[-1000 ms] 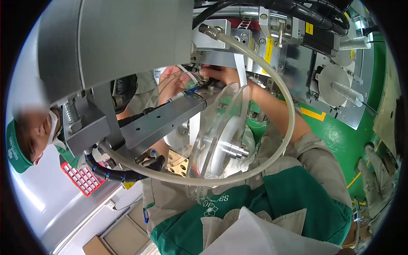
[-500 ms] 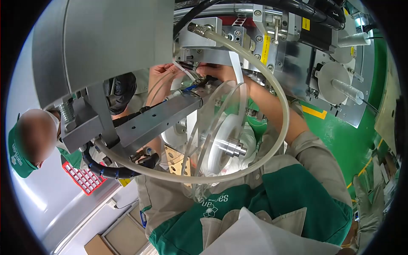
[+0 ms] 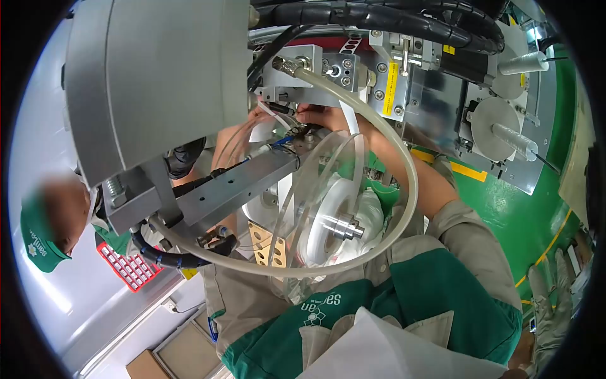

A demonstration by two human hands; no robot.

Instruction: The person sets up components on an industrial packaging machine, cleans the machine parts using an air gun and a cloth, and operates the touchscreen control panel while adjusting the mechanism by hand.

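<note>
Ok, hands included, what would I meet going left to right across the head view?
Green cloth cap → red tray of small white pieces → bare left hand → bare right hand → narrow yellow label → round pale-grey disc.

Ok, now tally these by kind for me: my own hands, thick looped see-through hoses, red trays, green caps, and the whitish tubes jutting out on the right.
Your left hand and right hand: 2
Looped hose: 1
Red tray: 1
Green cap: 1
Whitish tubes: 2
Total: 7
</note>
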